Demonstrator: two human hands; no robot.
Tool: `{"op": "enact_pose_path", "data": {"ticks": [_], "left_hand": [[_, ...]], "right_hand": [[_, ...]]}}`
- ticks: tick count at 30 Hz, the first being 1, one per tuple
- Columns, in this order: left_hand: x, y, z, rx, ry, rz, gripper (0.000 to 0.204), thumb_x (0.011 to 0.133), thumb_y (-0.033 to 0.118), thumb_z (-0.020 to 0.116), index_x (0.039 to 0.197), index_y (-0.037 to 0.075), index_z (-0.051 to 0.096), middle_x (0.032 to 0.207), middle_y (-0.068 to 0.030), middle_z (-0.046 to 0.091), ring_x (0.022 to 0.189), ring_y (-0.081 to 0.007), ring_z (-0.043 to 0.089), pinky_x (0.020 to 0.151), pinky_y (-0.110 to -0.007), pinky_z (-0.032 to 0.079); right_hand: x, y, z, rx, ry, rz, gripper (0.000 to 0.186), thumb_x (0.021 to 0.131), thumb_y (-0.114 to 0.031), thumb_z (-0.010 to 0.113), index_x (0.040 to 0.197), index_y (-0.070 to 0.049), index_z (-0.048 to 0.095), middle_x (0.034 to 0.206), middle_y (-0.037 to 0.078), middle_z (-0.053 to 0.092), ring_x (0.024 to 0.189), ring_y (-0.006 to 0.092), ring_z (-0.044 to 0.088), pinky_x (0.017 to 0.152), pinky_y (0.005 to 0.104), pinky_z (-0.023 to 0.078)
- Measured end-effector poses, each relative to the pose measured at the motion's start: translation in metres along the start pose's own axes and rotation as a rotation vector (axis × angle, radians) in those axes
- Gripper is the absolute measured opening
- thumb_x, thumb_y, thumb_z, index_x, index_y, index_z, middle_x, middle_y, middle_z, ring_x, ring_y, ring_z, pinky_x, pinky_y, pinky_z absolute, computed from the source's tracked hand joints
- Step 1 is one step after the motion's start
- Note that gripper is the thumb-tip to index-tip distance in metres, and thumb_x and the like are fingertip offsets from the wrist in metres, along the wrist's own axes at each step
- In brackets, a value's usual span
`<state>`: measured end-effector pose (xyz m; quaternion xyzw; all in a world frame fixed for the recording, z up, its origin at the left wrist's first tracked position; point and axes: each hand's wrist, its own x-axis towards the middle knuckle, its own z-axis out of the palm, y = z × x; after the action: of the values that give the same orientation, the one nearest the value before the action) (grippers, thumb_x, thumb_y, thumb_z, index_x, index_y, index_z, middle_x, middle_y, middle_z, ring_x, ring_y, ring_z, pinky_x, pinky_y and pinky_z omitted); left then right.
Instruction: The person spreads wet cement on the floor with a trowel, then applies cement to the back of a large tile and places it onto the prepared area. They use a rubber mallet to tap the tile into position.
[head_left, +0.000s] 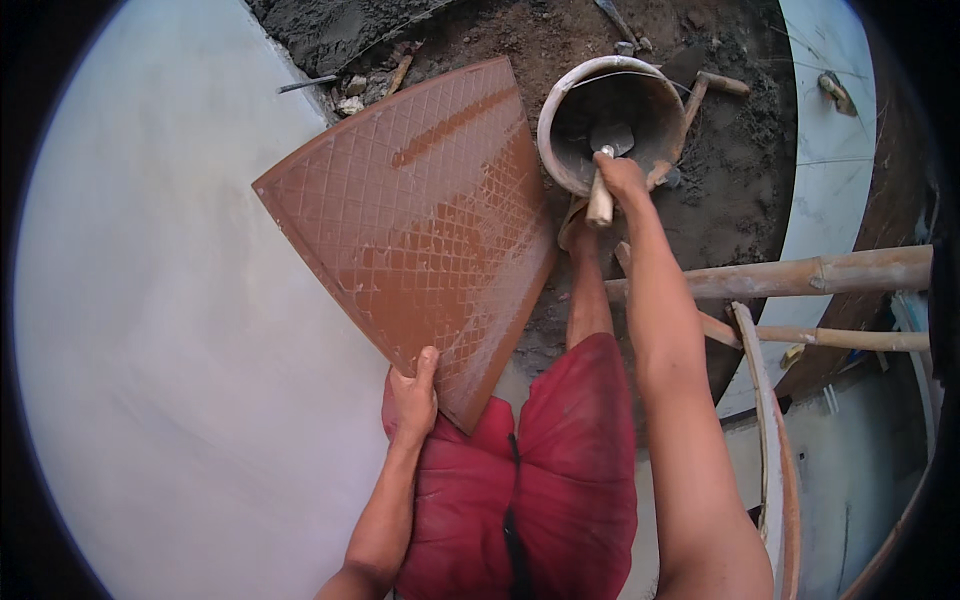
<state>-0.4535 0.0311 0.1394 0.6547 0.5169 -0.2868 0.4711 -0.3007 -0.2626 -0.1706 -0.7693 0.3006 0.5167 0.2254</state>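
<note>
A large reddish-brown tile [400,230] leans with its ribbed grid face up, wet cement slurry smeared over part of it. At its near left edge my left hand [415,395] grips it, thumb on the ribbed face and fingers underneath. Ahead and to the right, my right hand [625,180] is wrapped round the handle of a trowel [600,205]. The trowel's blade reaches into a pale, cement-caked bucket [560,160] with a wire handle. How much mix lies in the bucket is too dark to tell.
On the left stands a smooth pale wall [170,280]. Bamboo poles [800,275] cross on the right. Behind the bucket, a wooden-handled tool [722,84] lies on dark wet soil [740,180]. Beyond the soil at right runs a strip of white tiles [835,180].
</note>
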Motion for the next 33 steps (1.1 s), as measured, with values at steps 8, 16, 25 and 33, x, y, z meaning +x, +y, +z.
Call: {"op": "enact_pose_path", "data": {"ticks": [8,16,25,33], "left_hand": [[-0.027,-0.010,0.026,0.009,0.091,0.135,0.027,0.093,0.020,0.060,0.102,-0.006,0.063,0.093,-0.0096,0.067,0.087,-0.0170,0.059,0.080,-0.031,0.046],[-0.028,-0.058,0.015,-0.109,0.156,0.137,0.031,0.091,0.016,0.062,0.111,-0.008,0.058,0.105,-0.0123,0.064,0.094,-0.0207,0.059,0.086,-0.033,0.045],[0.004,-0.092,-0.002,-0.281,0.240,0.227,0.023,0.092,0.015,0.061,0.102,-0.006,0.060,0.096,-0.0087,0.063,0.085,-0.0139,0.057,0.077,-0.030,0.046],[0.014,-0.101,-0.007,-0.288,0.264,0.221,0.026,0.091,0.016,0.063,0.102,-0.007,0.060,0.094,-0.0093,0.064,0.086,-0.0163,0.058,0.078,-0.033,0.046]], "right_hand": [[-0.064,0.032,-0.055,-0.318,0.083,-0.149,0.058,0.081,-0.036,0.055,0.126,0.000,0.050,0.112,0.029,0.061,0.105,0.0416,0.060,0.093,0.0468,0.045],[-0.069,0.028,-0.075,-0.658,0.338,-0.357,0.023,0.090,-0.023,0.045,0.102,-0.004,0.052,0.091,0.022,0.067,0.085,0.0399,0.066,0.070,0.0479,0.052],[-0.031,-0.004,-0.038,-0.796,0.545,-0.369,0.029,0.091,-0.020,0.041,0.100,-0.003,0.063,0.097,0.020,0.067,0.091,0.0348,0.066,0.077,0.0451,0.052],[-0.045,0.004,-0.018,-0.771,0.456,-0.378,0.029,0.089,-0.025,0.046,0.099,-0.001,0.061,0.097,0.023,0.066,0.091,0.0403,0.064,0.080,0.0492,0.050]]}}
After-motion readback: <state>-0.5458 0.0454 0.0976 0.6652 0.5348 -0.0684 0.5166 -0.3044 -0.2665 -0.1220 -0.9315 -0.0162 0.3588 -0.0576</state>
